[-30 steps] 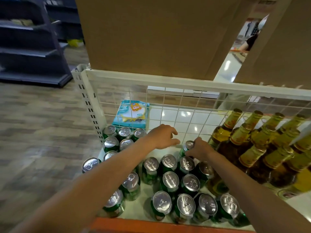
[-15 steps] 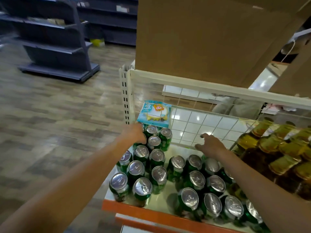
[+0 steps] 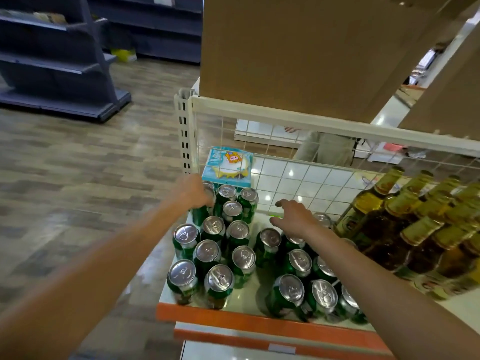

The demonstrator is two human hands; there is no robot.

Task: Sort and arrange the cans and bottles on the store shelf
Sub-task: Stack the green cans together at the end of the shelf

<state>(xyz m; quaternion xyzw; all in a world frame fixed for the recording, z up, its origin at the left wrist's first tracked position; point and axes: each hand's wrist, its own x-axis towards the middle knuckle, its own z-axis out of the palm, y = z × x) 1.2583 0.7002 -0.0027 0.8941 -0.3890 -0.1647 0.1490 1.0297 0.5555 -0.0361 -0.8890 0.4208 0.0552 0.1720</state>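
Note:
Several green cans with silver tops (image 3: 207,252) stand in two clusters on the white shelf (image 3: 246,297), with a gap between the clusters. My left hand (image 3: 193,192) grips a green can (image 3: 201,213) at the shelf's back left corner. My right hand (image 3: 294,216) hovers with fingers spread over the back of the right can cluster (image 3: 301,261), holding nothing. Several brown bottles with gold foil necks (image 3: 405,224) fill the right side of the shelf.
A white wire grid (image 3: 298,175) backs the shelf, with a blue picture box (image 3: 228,166) behind it. Large cardboard boxes (image 3: 298,53) sit on the shelf above. The shelf's front lip is orange (image 3: 233,320). Grey shelving (image 3: 52,61) stands across the wooden floor at left.
My left hand moved from the shelf's middle to the back left corner and closed on a can there. My right hand let go of its can and opened. The view shifted left.

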